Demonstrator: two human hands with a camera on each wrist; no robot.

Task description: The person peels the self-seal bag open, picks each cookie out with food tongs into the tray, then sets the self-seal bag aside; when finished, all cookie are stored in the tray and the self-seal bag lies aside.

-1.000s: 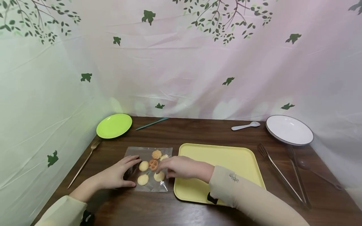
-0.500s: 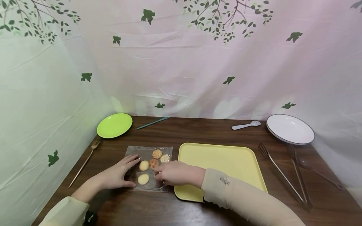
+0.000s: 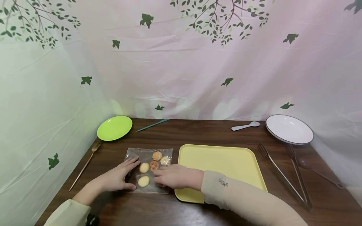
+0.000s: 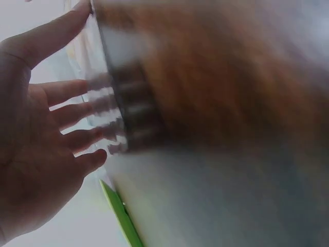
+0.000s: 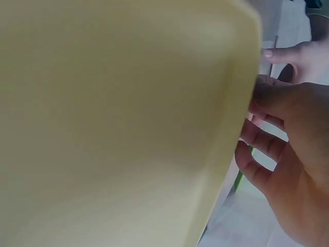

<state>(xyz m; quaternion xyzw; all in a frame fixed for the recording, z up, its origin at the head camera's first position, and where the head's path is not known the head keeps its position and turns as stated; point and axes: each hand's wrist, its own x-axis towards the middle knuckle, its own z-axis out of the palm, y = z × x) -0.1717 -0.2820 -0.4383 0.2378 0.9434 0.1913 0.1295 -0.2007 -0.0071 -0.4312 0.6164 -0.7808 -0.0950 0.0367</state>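
A clear plastic bag [image 3: 133,153] lies flat on the table with several cookies in or on it; I cannot tell which. Two plain round cookies [image 3: 143,181], a pretzel-shaped cookie [image 3: 154,165], a swirled cookie [image 3: 156,155] and a pale crumbly one [image 3: 165,160] show. My left hand [image 3: 117,175] rests at the bag's left edge, fingers extended and thumb apart. At the bag's lower right, my right hand [image 3: 175,177] pinches with curled fingers over a round cookie, which it hides. Thumb and forefinger come together beyond the tray's edge in the right wrist view.
A yellow tray [image 3: 220,157] lies right of the bag, under my right forearm. A green plate [image 3: 114,128], teal knife [image 3: 152,125], fork [image 3: 85,168], white spoon [image 3: 245,126] and white dish [image 3: 289,128] stand around. Tongs [image 3: 282,175] and a brown ladle-like utensil [image 3: 322,177] lie right.
My right hand has shifted slightly left and down onto the lower right round cookie, which showed a second ago and is now covered. The left hand has stayed almost in place.
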